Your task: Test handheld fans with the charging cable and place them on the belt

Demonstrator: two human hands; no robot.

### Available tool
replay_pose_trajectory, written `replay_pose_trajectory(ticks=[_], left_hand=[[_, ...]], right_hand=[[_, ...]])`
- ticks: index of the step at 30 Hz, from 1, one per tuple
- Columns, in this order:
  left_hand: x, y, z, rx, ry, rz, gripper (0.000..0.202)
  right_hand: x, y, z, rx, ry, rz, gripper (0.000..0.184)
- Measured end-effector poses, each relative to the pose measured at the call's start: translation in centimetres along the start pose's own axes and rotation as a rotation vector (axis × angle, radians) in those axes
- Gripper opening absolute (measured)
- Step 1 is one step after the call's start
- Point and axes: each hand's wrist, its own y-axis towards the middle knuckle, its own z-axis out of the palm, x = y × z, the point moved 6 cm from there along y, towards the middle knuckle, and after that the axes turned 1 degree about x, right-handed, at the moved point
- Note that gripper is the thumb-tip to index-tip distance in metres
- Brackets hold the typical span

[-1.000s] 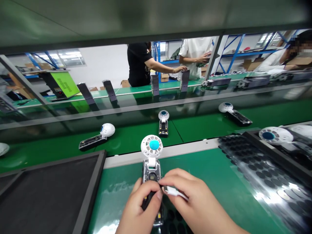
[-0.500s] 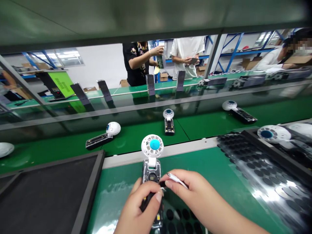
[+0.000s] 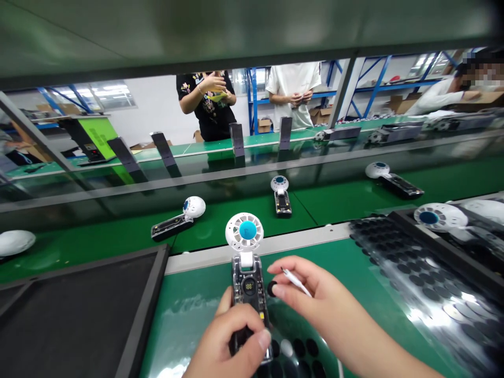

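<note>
My left hand point(image 3: 238, 336) is closed round the lower body of a handheld fan point(image 3: 249, 273). The fan has a white round head with a blue centre, and its see-through body shows circuitry and a small round display. To the right of it, apart from the body, my right hand point(image 3: 305, 286) pinches a black round sticker point(image 3: 271, 288) at the thumb tip. A slim white pen-like tool point(image 3: 296, 282) with a dark tip also sits in that hand. Under my hands lies a clear sheet with several black round stickers point(image 3: 300, 347), partly hidden.
More fans lie on the green conveyor belt point(image 3: 220, 210), among them one fan point(image 3: 282, 202) straight ahead. A dark framed tray point(image 3: 79, 310) stands left; a sheet of black discs point(image 3: 417, 268) lies right. A metal shelf point(image 3: 236, 31) hangs overhead. Several people work beyond.
My right hand has moved up and away from the fan with the black sticker, which now shows clearly. My left hand has shifted slightly down the fan body. Fans on the belt have moved right.
</note>
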Motion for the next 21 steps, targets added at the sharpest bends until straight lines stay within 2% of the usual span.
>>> replay_pose_trajectory(ticks=[2,4,9,13,18,21], left_hand=[[0.0,0.0,0.3,0.042,-0.004,0.038,0.029],[-0.1,0.0,0.5,0.072,-0.006,0.071,0.032],[-0.3,-0.1,0.6,0.078,0.02,0.117,0.022],[-0.7,-0.1,0.8,0.12,0.059,0.084,0.013],[-0.8,-0.1,1.3,0.203,0.104,0.028,0.006],[-0.9,-0.1,1.5,0.19,0.065,0.052,0.004]], right_hand=[[0.4,-0.1,0.2,-0.006,-0.084,-0.014,0.014],[0.7,-0.1,0.4,0.003,-0.221,-0.042,0.009],[1.5,-0.4,0.7,0.012,-0.381,-0.177,0.016],[1.3,-0.6,0.8,-0.007,-0.531,-0.192,0.018],[1.4,-0.8,0.9,-0.021,-0.607,-0.27,0.021],[1.4,-0.8,0.9,-0.008,-0.648,-0.281,0.022]])
